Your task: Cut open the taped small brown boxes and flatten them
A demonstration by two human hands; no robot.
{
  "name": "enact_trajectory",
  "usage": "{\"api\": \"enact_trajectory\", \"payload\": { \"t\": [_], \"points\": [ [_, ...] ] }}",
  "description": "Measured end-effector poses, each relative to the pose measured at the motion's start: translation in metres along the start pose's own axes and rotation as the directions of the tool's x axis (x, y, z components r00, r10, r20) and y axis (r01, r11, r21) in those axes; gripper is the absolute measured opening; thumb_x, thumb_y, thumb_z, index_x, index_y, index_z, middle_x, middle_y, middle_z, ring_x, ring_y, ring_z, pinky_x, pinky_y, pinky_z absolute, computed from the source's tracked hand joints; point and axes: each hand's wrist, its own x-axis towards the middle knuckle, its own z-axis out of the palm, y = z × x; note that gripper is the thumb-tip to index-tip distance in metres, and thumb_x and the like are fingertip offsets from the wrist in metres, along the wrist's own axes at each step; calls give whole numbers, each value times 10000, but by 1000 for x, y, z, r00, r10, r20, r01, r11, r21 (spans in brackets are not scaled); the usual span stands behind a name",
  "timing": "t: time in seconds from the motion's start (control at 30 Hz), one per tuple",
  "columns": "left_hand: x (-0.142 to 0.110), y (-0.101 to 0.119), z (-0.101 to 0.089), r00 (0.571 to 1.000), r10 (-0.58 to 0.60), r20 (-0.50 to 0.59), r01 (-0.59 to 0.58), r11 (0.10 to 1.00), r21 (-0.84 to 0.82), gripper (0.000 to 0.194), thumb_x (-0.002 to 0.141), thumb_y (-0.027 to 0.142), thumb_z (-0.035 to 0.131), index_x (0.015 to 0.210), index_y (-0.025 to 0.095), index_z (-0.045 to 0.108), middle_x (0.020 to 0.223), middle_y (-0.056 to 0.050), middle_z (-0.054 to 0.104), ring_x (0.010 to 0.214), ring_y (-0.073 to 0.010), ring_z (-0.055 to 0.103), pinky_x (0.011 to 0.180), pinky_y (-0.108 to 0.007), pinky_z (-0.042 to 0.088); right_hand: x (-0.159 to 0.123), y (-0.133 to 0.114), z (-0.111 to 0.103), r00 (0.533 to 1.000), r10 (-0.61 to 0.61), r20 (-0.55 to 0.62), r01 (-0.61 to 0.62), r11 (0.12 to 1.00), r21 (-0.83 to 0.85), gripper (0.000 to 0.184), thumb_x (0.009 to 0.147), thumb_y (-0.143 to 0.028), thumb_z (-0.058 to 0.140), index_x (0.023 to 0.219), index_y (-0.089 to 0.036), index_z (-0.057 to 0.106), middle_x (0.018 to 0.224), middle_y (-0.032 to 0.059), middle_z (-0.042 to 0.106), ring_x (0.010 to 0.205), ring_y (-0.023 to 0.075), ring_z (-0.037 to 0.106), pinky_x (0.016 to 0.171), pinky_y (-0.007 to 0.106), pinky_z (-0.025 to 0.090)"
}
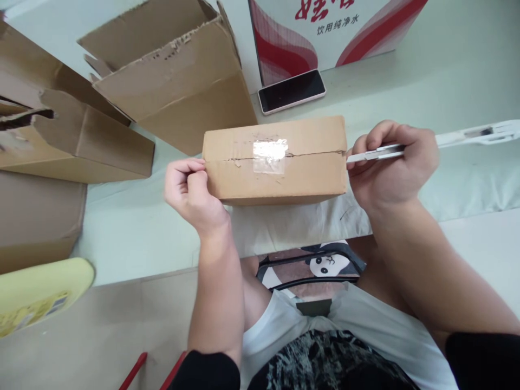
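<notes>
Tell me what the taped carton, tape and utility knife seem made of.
Taped carton: matt brown cardboard, by its frayed seam. Tape: probably glossy clear plastic film, by the bright glare. Utility knife: smooth white handle, likely plastic from its moulded shape.

Chinese print is showing on the white and red box (325, 46) at the far side.
Small dark characters (338, 25) are reading 饮用纯净水, "purified drinking water", and are running at a slant across the box's white front; above them, large red brush-style characters (314, 10) are standing partly cut off by the picture's top edge, the first one looking like 娃 and the next staying too cropped to read surely; at the near left, a yellow label (36, 313) is sitting on a pale green panel (60, 273), its print being too blurred to read.
</notes>
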Motion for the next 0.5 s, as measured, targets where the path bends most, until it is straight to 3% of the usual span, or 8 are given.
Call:
{"api": "enact_trajectory", "payload": {
  "t": [0.1,0.23,0.5],
  "points": [
    [0,0,-1,1000,7,14,-7,1000,3,178,750,114,549,635,239,497,710,-32,567,760,-218,569,775,-433,470,0,0,0,1000,-22,6,22,1000,19,351,861,-387,486,543,-241,522,441,-26,333,382,129,373,403,278,319],
    [0,2,0,1000,0,-8,0,999,-44,170,685,93,530,625,246,573,698,-25,607,749,-209,586,761,-407,456,2,0,-2,998,-39,43,39,999,11,289,815,-352,530,549,-238,519,454,-27,344,387,121,383,400,269,329],
    [0,5,2,999,-19,-30,17,996,-84,127,643,119,528,624,222,599,683,-7,618,720,-178,574,737,-351,439,2,-4,1,998,-55,31,55,998,-15,266,744,-342,558,519,-239,461,478,-48,236,383,102,354,391,275,320]
  ]
}}
